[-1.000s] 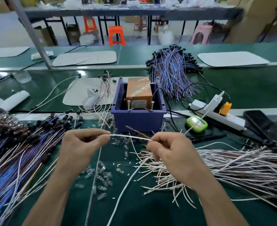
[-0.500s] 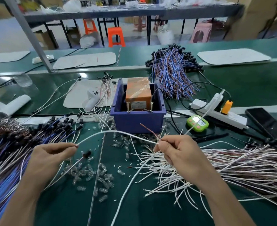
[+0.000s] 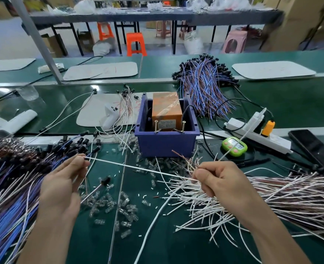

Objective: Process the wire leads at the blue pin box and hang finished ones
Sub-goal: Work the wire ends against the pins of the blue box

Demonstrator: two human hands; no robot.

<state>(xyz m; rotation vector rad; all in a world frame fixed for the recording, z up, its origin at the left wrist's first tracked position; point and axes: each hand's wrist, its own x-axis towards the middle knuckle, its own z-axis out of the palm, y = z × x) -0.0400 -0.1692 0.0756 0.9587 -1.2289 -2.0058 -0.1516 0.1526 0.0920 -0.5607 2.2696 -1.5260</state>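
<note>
The white wire [image 3: 138, 168] is stretched straight between both hands, low over the table [image 3: 176, 244] and just this side of the blue box [image 3: 166, 145], touching neither it nor the pins [image 3: 156, 126]. The left hand [image 3: 62, 187] has its grip pinched on the wire's very end. The right hand [image 3: 220, 181] has its grip curled round the wire further along, with a reddish strand [image 3: 178, 155] poking up from the same fist.

With so little of the end held, I judge the likeliest slip is at the left: more pull and the tip pops free into the clear caps [image 3: 119, 206] strewn below. The right grip sits just over the loose pile [image 3: 252, 202] (white leads fanned every way), so lifting towards the pins could drag neighbours along or catch that strand on the box wall. A capped lead [image 3: 105, 181] runs under the left palm; whether it is held I cannot tell.

Half a second ago the wire arched in a slack loop and the left hand sat lower and further out; now the hand has risen and the loop is drawn taut. A second ago the hands were close together, with only a short span between them
</note>
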